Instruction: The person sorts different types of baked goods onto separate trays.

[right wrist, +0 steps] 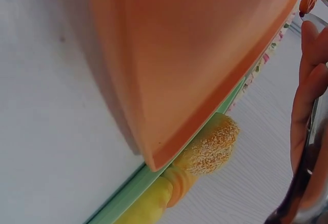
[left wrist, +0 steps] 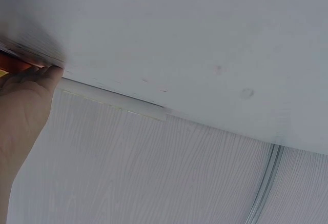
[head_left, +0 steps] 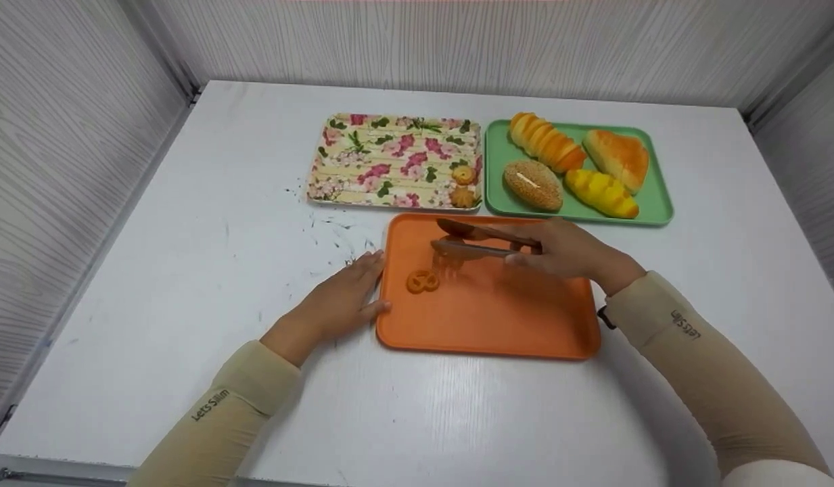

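My right hand [head_left: 562, 249] holds metal tongs [head_left: 471, 251] above the orange tray [head_left: 484, 325], their tips pointing left and apart. Below the tips, a pretzel-shaped cookie [head_left: 423, 281] lies on the left part of that tray. With fingers extended, my left hand [head_left: 345, 297] touches the tray's left rim. The right wrist view shows the right hand [right wrist: 311, 75] at its right edge. A small orange patch by the tong tips there is too unclear to name. In the left wrist view the left hand [left wrist: 23, 111] meets the tray's edge.
Behind the orange tray stands a floral tray [head_left: 389, 155] with two small cookies [head_left: 463, 174] in its right corner. Right of it, a green tray [head_left: 650, 215] bears several breads, including a seeded bun [head_left: 533, 185] and a yellow roll [head_left: 600, 193]. Walls enclose the white table [head_left: 187, 270].
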Demonstrator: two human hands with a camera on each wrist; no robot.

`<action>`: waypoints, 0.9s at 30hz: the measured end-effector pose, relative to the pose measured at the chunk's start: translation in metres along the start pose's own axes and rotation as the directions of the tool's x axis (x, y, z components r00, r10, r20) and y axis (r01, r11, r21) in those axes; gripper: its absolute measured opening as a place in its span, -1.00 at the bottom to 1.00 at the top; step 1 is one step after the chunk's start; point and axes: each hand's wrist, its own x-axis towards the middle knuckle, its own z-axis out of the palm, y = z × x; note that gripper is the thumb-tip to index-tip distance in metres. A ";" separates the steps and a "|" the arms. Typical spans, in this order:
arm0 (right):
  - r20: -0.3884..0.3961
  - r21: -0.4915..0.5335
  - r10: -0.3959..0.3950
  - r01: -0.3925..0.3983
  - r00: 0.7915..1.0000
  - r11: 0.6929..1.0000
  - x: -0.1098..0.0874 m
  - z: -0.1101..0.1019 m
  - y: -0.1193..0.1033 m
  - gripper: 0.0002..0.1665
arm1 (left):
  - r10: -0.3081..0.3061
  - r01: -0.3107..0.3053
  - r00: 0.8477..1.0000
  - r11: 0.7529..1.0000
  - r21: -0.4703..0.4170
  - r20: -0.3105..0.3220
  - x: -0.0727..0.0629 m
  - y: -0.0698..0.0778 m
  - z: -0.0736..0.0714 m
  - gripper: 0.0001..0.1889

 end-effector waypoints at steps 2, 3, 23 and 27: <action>-0.004 -0.001 0.030 -0.030 1.000 1.000 0.005 -0.002 0.000 -0.34 | 0.002 -0.002 1.000 1.000 -0.001 0.000 0.000 0.001 0.000 -0.17; -0.006 0.001 0.049 -0.049 0.999 0.999 0.008 -0.003 -0.001 -0.33 | 0.005 -0.005 1.000 1.000 -0.001 -0.002 0.000 0.001 0.000 -0.18; -0.103 -0.093 0.293 -0.303 0.951 0.949 0.073 -0.003 -0.012 -0.30 | 0.003 -0.003 1.000 1.000 -0.005 -0.008 -0.001 0.000 -0.001 -0.18; -0.122 -0.117 0.325 -0.339 0.938 0.934 0.079 0.002 -0.011 -0.30 | 0.004 -0.004 1.000 1.000 -0.001 -0.007 0.000 -0.001 0.000 -0.17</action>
